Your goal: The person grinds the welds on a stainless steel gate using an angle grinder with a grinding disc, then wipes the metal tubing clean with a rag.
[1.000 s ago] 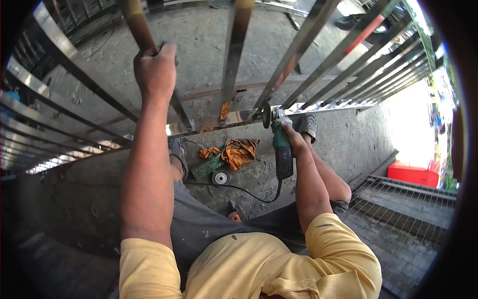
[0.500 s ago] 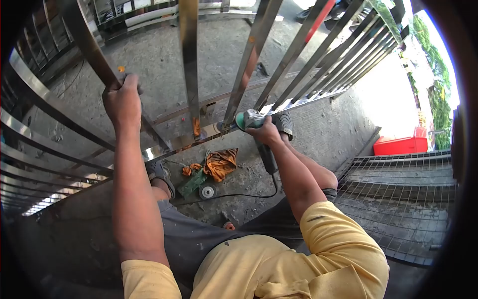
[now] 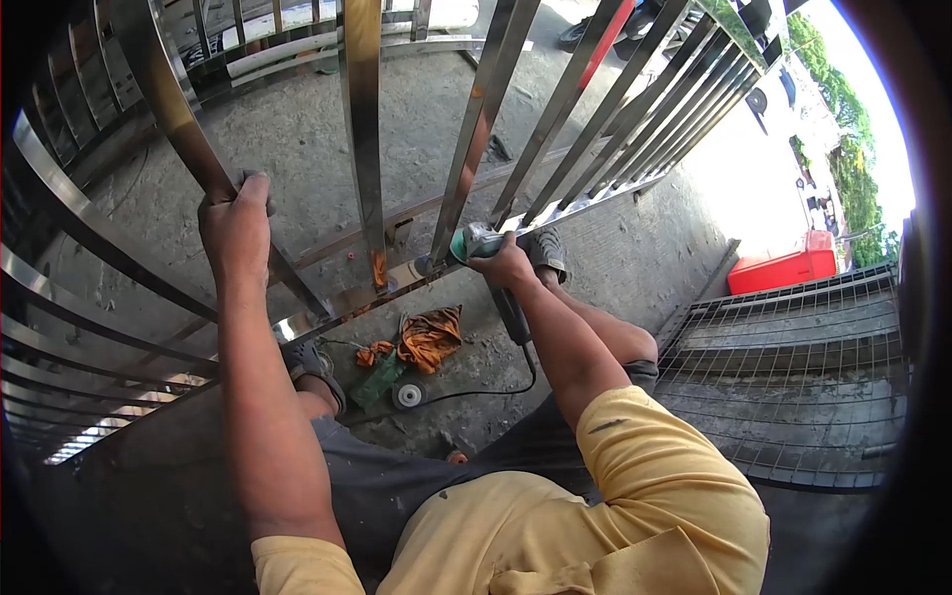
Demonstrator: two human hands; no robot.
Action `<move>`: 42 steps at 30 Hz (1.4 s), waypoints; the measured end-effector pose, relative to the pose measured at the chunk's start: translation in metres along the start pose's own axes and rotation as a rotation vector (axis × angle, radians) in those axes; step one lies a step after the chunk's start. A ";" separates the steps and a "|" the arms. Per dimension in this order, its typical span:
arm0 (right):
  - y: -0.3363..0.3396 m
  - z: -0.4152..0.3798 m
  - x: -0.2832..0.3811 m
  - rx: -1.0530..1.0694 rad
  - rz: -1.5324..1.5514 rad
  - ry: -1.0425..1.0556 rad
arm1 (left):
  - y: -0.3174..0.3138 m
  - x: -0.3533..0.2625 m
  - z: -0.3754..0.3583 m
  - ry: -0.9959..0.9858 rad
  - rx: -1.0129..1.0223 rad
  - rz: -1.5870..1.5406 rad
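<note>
My left hand (image 3: 236,233) is wrapped round one upright bar of a shiny metal railing (image 3: 363,149). In my right hand (image 3: 504,262) is an angle grinder (image 3: 511,315), gripped near its head, its body hanging down below the fist. The grinder's green disc (image 3: 458,245) is right at the railing's bottom rail (image 3: 407,278), close to the foot of an upright. A black power cord (image 3: 476,393) curves away from the tool's lower end across the ground.
Between my feet lie an orange cloth (image 3: 430,337), a green piece of material (image 3: 379,381) and a round grinding disc (image 3: 408,396). A wire mesh panel (image 3: 783,367) lies at the right, with a red box (image 3: 783,264) behind it. Another railing (image 3: 327,55) stands at the back.
The view has shifted slightly, so most things sit a little further left. My left hand keeps its hold on the bar, and the grinder stays at the bottom rail near the same upright.
</note>
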State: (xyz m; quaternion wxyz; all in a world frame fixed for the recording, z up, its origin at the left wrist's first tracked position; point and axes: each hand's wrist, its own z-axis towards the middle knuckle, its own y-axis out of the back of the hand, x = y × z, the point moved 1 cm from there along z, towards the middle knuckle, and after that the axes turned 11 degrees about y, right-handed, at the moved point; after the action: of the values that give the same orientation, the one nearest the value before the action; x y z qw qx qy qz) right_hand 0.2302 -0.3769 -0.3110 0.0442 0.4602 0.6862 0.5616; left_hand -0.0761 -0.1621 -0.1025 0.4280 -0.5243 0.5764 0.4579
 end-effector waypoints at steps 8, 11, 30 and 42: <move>0.013 -0.025 -0.002 0.011 0.025 -0.012 | 0.009 0.003 0.009 0.002 0.068 0.152; 0.003 -0.005 -0.006 0.002 -0.013 0.004 | 0.003 -0.005 -0.002 0.034 0.020 0.087; 0.030 -0.055 -0.022 -0.016 -0.058 -0.112 | 0.008 0.002 0.010 -0.042 0.039 0.181; -0.011 0.007 0.002 -0.032 0.040 0.021 | -0.001 -0.008 -0.005 -0.031 -0.028 0.048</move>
State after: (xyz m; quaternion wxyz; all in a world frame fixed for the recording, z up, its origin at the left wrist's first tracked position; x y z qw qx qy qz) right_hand 0.2267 -0.3699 -0.3215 0.0331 0.4672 0.6680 0.5782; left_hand -0.0742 -0.1653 -0.0939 0.4184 -0.5091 0.5757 0.4841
